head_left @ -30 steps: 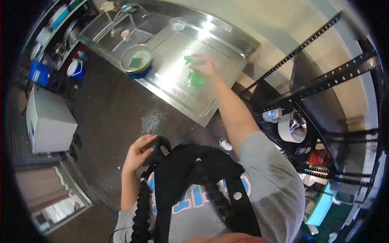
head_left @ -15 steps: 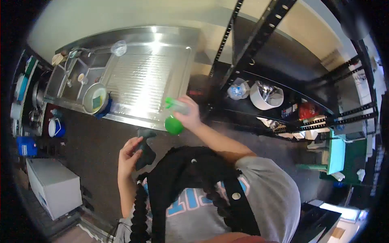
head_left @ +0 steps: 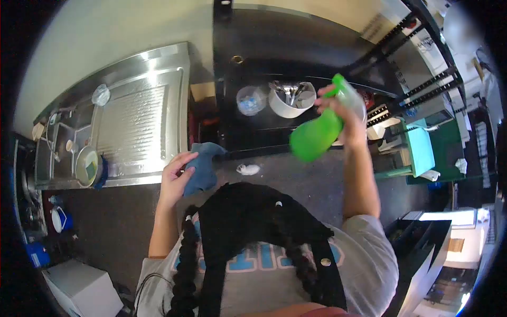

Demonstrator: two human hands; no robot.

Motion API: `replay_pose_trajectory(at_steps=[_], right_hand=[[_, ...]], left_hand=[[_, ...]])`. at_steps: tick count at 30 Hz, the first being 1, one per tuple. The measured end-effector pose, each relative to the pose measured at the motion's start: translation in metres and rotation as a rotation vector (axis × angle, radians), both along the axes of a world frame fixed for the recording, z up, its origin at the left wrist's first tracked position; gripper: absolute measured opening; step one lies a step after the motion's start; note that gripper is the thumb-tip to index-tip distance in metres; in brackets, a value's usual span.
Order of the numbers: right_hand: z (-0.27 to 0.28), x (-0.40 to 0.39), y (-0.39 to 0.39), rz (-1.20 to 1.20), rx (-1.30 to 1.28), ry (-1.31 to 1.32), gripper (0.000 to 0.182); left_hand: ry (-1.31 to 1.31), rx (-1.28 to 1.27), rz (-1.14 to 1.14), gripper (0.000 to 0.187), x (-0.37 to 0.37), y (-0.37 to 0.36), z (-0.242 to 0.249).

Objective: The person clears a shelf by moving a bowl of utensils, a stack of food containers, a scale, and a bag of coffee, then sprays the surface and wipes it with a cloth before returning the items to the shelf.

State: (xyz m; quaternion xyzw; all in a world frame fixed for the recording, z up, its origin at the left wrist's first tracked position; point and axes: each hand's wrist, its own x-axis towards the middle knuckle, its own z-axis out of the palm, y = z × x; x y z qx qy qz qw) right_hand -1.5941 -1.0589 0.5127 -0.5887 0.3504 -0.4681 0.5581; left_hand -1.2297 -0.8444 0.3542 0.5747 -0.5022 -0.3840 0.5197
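In my right hand [head_left: 346,113] is a green spray bottle [head_left: 317,136], its green nozzle end upward and to the left, raised over the front of the black shelf [head_left: 259,129]. My left hand [head_left: 178,178] grips a blue-grey cloth [head_left: 202,171] that hangs in front of the steel counter's right end. A white tub [head_left: 288,110] of metal utensils stands on the shelf, just left of my right hand. Beside it sits a clear container [head_left: 250,100] with blue and white contents.
To the left is a steel sink counter [head_left: 132,116] with a pot [head_left: 86,165] at its near edge and a plastic container [head_left: 101,95]. A crumpled white item [head_left: 248,169] lies on the floor. A white box [head_left: 84,290] stands lower left, a turquoise panel [head_left: 421,150] right.
The view has turned right. My right hand has carried the spray bottle from the counter's edge to the black shelf. The cloth in my left hand is now raised and more spread out.
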Motion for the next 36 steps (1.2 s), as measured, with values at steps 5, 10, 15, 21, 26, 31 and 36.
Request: replay_pose_trajectory(at_steps=[5, 10, 15, 21, 26, 31, 36], right_hand=[[0.032, -0.044, -0.078, -0.117, 0.073, 0.217, 0.031], [0.035, -0.078, -0.110, -0.164, 0.296, 0.251, 0.028], [0.045, -0.130, -0.149, -0.243, 0.280, 0.041, 0.029], [0.055, -0.170, -0.198, -0.311, 0.294, 0.098, 0.025], [0.053, -0.211, -0.224, -0.337, 0.349, 0.140, 0.019], [0.055, -0.238, -0.195, -0.362, 0.316, 0.085, 0.018], [0.048, -0.291, -0.189, -0.286, 0.444, 0.261, 0.018]], left_hand=[[-0.036, -0.022, -0.043, 0.040, -0.038, -0.018, -0.005], [-0.016, -0.051, -0.053, 0.039, -0.056, -0.023, -0.021], [0.032, -0.005, -0.025, 0.040, -0.065, -0.022, -0.025], [0.049, -0.011, -0.028, 0.040, -0.080, -0.025, -0.032], [-0.029, -0.034, -0.009, 0.040, -0.094, -0.028, -0.023], [-0.086, -0.031, 0.014, 0.040, -0.098, -0.024, -0.028], [-0.107, -0.002, 0.029, 0.041, -0.106, -0.024, -0.032]])
